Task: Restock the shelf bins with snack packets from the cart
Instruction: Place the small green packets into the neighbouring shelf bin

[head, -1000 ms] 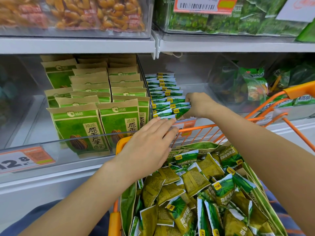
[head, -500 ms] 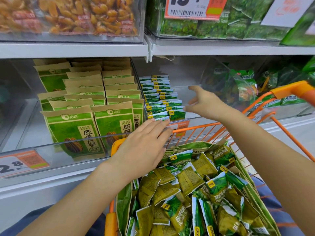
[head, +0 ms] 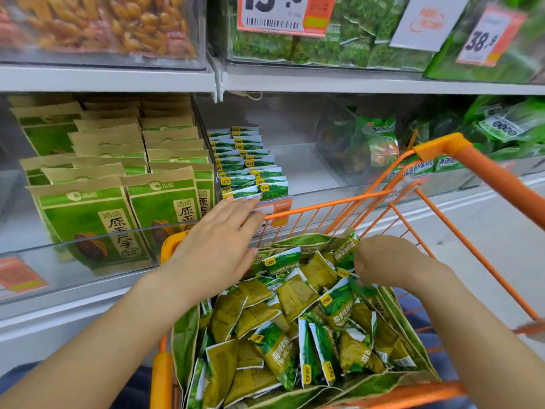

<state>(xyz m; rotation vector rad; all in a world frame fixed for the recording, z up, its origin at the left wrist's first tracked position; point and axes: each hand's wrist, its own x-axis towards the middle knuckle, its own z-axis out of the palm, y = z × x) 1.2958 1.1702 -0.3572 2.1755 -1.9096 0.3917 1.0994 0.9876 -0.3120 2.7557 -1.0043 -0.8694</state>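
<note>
Left hand (head: 216, 249) flat, fingers straight, over the orange wire cart's (head: 324, 206) front rim; right hand (head: 392, 262) curled down among small green snack packets (head: 283, 358), grip indiscernible

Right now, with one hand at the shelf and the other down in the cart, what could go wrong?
The row of small packets stands on edge in the bin, and the left hand has its fingertips at the front packet; a nudge might topple the row. The right hand digs in the loose packets in the cart; grabbing a bunch could spill some.
</note>
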